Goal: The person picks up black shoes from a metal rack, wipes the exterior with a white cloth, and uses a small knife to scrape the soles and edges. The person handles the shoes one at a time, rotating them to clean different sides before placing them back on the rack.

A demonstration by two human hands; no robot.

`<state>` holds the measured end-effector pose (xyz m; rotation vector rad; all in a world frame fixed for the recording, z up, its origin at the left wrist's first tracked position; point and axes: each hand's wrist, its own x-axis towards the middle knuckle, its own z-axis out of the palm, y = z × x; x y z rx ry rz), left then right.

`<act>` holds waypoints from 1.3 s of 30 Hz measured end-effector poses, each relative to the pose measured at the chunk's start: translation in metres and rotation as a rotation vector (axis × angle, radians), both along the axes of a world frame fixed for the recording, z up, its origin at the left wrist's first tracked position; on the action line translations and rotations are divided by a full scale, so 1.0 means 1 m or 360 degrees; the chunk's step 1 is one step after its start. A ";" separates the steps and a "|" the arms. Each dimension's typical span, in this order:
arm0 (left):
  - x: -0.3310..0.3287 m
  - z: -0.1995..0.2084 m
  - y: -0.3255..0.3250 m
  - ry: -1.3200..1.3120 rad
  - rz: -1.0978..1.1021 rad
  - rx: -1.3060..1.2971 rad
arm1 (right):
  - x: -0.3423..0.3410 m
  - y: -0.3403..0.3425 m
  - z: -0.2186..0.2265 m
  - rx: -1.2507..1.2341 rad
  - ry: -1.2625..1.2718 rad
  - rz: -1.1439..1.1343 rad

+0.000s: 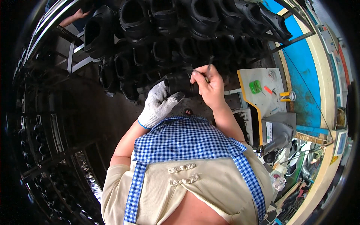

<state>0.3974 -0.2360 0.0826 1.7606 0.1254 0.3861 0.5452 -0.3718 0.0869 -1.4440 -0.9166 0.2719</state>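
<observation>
A black, smooth-surfaced, shoe-like piece (177, 84) is held up in front of the body, just above the apron's top edge in view and below the racked footwear; its exact form is hard to make out against the dark background. The left hand (159, 102), in a white knitted glove with a blue cuff edge and darkened fingertips, is closed around the piece's left and lower side, the thumb lying along it. The bare right hand (210, 86) is at the piece's right end, thumb and forefinger pinched narrow on a thin, slender tool (192, 86), whose kind cannot be told. Beneath the hands spreads a blue-and-white checked cloth apron (183, 137) over a cream short-sleeved top (157, 187), and a dark sandal (188, 111) shows past its edge. Beyond the hands, a metal rack (80, 67) carries black closed shoes (165, 17) in upper and lower rows. To the right stands a pale tabletop with a yellow edge (258, 77), bearing a bright green object (255, 87), a red-handled tool (268, 90) and a yellow-and-silver can (287, 96); a grey metal machine (279, 127) sits just below it. Farther right is a blue wall panel (305, 71). At the upper left, another person's hand (80, 14) shows behind the rack.
</observation>
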 end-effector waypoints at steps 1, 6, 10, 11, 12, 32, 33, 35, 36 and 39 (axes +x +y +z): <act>0.001 0.001 -0.003 -0.0027 0.0071 -0.0156 | 0.000 0.000 -0.003 -0.0030 -0.0152 0.0010; -0.005 0.008 0.012 0.0006 0.0326 0.0014 | 0.016 -0.034 -0.027 -0.0841 -0.0204 -0.0144; -0.013 0.022 0.009 0.0127 0.0389 -0.0433 | 0.073 -0.112 -0.125 -0.1755 -0.0466 -0.0415; -0.015 0.024 0.008 0.0178 0.0397 -0.0432 | 0.077 -0.138 -0.157 -0.1936 -0.0440 -0.0455; -0.015 0.024 0.007 0.0222 0.0388 -0.0433 | 0.083 -0.176 -0.199 -0.2119 -0.0427 -0.0402; 0.004 -0.010 -0.003 0.0032 0.0063 0.0204 | 0.030 -0.147 -0.181 -0.0822 0.1296 -0.0320; 0.007 -0.011 0.000 -0.0063 -0.0031 0.0557 | 0.022 -0.119 -0.130 -0.0671 0.1398 -0.0148; 0.015 -0.018 0.006 -0.0093 -0.0266 0.1253 | 0.011 -0.096 -0.087 -0.0451 0.1499 0.0243; 0.012 -0.020 0.002 -0.0190 -0.0292 0.1542 | 0.009 -0.090 -0.082 -0.0389 0.1500 0.0486; 0.014 0.000 -0.018 0.0037 -0.0437 0.1633 | 0.001 -0.081 -0.088 -0.0628 0.1777 0.0393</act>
